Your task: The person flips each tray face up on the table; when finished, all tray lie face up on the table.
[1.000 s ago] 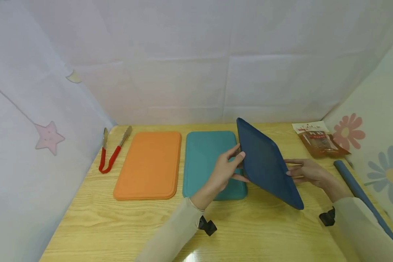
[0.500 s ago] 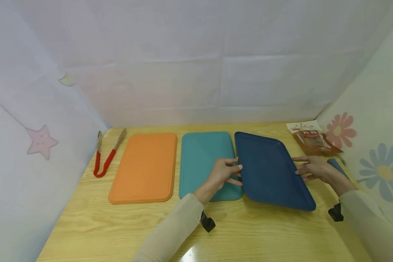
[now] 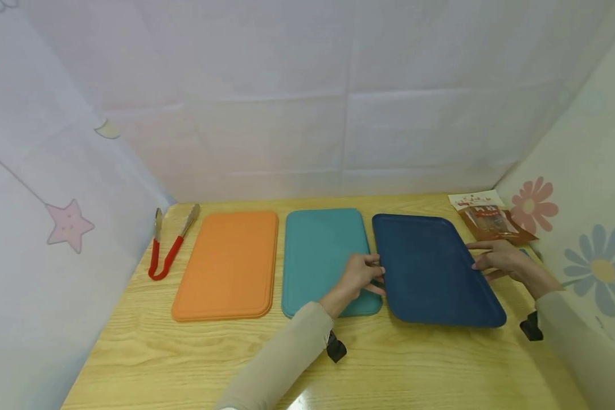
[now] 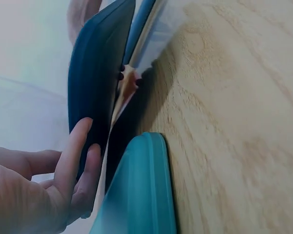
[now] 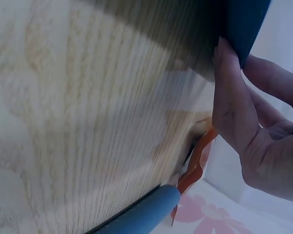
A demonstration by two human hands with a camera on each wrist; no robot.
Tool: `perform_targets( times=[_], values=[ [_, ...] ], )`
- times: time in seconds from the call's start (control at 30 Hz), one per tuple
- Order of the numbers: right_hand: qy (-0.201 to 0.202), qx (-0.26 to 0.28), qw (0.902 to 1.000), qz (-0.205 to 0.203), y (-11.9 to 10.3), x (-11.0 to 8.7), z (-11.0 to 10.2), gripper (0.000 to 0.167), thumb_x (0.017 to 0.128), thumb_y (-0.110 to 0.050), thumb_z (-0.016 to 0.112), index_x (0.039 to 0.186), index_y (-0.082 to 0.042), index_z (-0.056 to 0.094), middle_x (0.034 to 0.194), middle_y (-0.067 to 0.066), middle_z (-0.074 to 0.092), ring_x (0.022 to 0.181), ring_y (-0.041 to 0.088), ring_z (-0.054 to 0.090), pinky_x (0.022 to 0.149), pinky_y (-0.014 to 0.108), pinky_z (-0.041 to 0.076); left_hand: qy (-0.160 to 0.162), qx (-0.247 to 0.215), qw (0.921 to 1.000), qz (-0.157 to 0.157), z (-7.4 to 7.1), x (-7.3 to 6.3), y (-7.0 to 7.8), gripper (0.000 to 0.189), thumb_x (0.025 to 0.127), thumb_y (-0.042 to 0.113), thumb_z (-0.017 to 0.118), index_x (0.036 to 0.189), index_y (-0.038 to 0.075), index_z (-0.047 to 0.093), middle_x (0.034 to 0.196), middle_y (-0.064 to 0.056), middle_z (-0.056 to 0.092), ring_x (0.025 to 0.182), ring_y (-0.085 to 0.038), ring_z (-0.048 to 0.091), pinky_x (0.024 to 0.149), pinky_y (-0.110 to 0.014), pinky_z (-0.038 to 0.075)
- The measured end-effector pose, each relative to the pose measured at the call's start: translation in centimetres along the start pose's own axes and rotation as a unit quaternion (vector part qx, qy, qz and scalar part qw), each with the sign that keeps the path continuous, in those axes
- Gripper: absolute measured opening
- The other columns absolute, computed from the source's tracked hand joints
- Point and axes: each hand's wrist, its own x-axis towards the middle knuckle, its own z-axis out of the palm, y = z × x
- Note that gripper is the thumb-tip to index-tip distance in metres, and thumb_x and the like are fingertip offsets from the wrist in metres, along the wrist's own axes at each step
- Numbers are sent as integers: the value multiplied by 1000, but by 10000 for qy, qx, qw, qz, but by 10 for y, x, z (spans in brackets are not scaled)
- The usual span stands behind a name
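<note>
A dark blue rectangular tray [image 3: 435, 273] with a low raised rim is held by its two long sides, just above the wooden table. My left hand [image 3: 359, 276] pinches its left edge, fingers under it and thumb on the rim. On the opposite edge my right hand [image 3: 502, 261] grips with fingertips beneath, as the right wrist view shows. A gap with shadow lies under the tray [image 4: 95, 63] in the left wrist view. Left of it lies a teal tray [image 3: 323, 250], partly behind my left hand. Farther left is an orange tray [image 3: 228, 265], lying flat.
Tongs [image 3: 166, 256] with red handles lie spread at the far left. A brown and white food packet [image 3: 492, 219] sits at the back right corner. A blue rod-like roll [image 5: 141, 212] lies along the right side. Cloth walls enclose the wooden table [image 3: 195, 364].
The blue tray has gone from steeply tilted to nearly level and come lower, shifting right beside the teal tray. Both hands have moved with it, still holding its edges.
</note>
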Motion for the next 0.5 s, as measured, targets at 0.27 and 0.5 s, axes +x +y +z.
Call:
perform_targets(
  times=[0.27,0.5],
  values=[
    [80,-173,9997,150,3,4,-9,66,90,0,62,143,17,26,102,17,61,86,19,65,69,41,58,2,661,9976,-223,12,13,-5,51,91,-11,57,140,-8,43,95,-24,67,80,-43,67,62,-43,58],
    [258,-346,9990,105,5,7,-12,67,88,3,63,141,20,26,107,29,61,85,21,66,68,43,58,139,1635,9863,-184,24,26,-4,51,91,-13,55,140,-10,42,85,-27,66,68,-43,67,56,-40,58]
  ],
)
